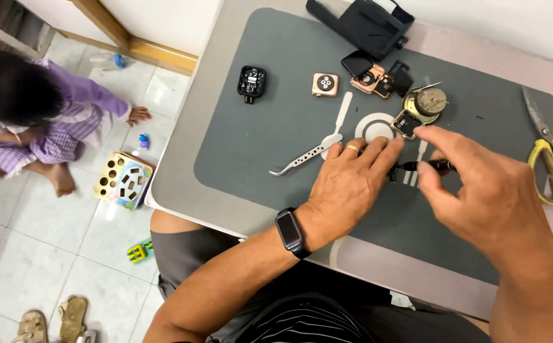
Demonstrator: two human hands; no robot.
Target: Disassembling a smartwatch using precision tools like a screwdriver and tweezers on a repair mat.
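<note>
a dark grey mat [270,121] is spread over a pale table [184,159] that is set against a white wall at the far side. the left hand [349,184] is laid flat on the mat, fingers extended and loosely open, with a ring on 1 finger and a dark band on the wrist; its fingertips rest just beside a white round disc [375,129]. the right hand [479,190] is closed in a pinch around a thin black tool [425,166], which is held near the left fingertips. metal tweezers [305,154] are seen touching the left hand's far-left side. farther off on the mat, a black square module [251,82], a rose-gold watch case [324,84], an opened watch body [370,76] and a round brass part [426,103] are laid out. a black box [360,25] is placed at the far edge, and yellow-handled scissors [552,159] at the right. to the left, a white tiled floor [28,235] is visible, where another person in purple [54,121] is seated beside a colourful toy [122,180]; sandals [54,324] are left at the near left.
</note>
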